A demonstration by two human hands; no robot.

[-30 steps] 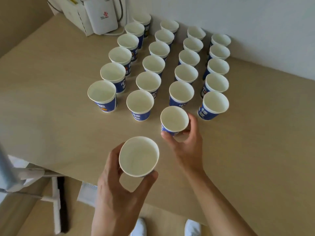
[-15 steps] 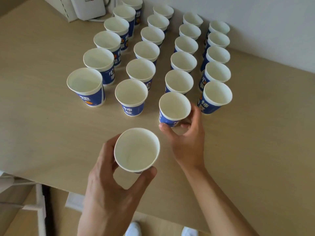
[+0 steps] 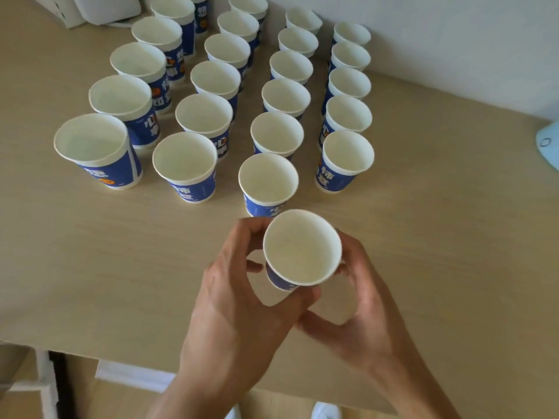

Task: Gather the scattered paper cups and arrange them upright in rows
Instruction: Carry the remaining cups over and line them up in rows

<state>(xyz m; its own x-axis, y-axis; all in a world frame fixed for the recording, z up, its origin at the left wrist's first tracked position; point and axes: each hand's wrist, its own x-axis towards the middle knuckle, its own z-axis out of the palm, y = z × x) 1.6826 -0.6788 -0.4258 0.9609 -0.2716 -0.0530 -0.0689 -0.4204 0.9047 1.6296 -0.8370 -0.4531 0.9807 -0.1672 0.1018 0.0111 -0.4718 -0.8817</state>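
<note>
Several blue-and-white paper cups stand upright in four rows on the wooden table [image 3: 90,252]; the nearest ones are the front cup of the third row [image 3: 267,182] and the front cup of the right row [image 3: 346,160]. One more paper cup [image 3: 302,247] is held upright above the table, just in front of the third row. My left hand [image 3: 239,300] curls around its left and lower side, thumb under the rim. My right hand [image 3: 360,300] curls against its right side, fingertips touching the cup below the rim.
A white box-like device [image 3: 99,7] sits at the table's back left corner. A pale blue object [image 3: 549,143] shows at the right edge. The white wall [image 3: 453,40] runs behind the rows. The table's near edge lies just below my wrists, with floor beneath.
My right hand let go of the front cup of the third row and came back to the cup in my left hand. That cup moved right and forward, toward the third row.
</note>
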